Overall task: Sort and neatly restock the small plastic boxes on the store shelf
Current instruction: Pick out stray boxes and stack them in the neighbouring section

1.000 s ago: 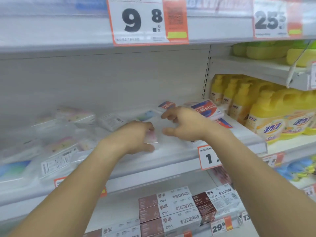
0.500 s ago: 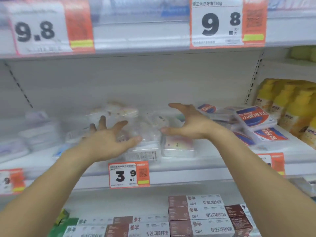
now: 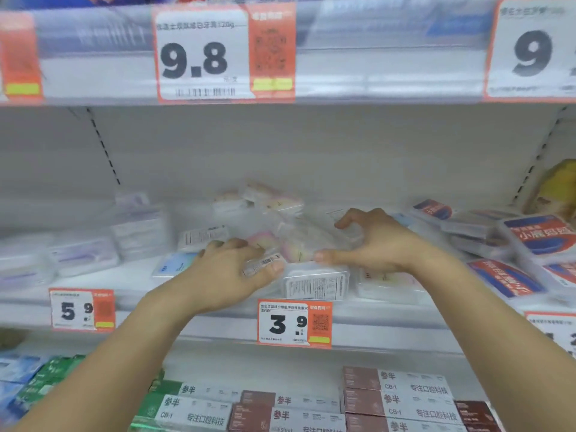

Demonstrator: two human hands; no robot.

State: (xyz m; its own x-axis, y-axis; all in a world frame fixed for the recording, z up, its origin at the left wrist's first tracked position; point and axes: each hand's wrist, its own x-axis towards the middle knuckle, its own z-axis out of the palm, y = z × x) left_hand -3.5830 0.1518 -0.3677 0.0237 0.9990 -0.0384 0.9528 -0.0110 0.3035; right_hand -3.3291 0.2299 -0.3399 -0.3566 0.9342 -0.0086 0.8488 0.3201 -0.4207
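Head view shows the left hand (image 3: 230, 269) gripping one clear box (image 3: 263, 265) from the jumbled pile (image 3: 280, 226) mid-shelf (image 3: 218, 325) near its front edge, right hand (image 3: 371, 244) spread wide, probably gathering; next, square them up.

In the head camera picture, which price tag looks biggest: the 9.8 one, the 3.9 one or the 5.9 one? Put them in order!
1. The 9.8 price tag looks biggest, though it hangs nearer the camera, so its true size is unsure.
2. The 3.9 price tag.
3. The 5.9 price tag, only slightly smaller and blurred.
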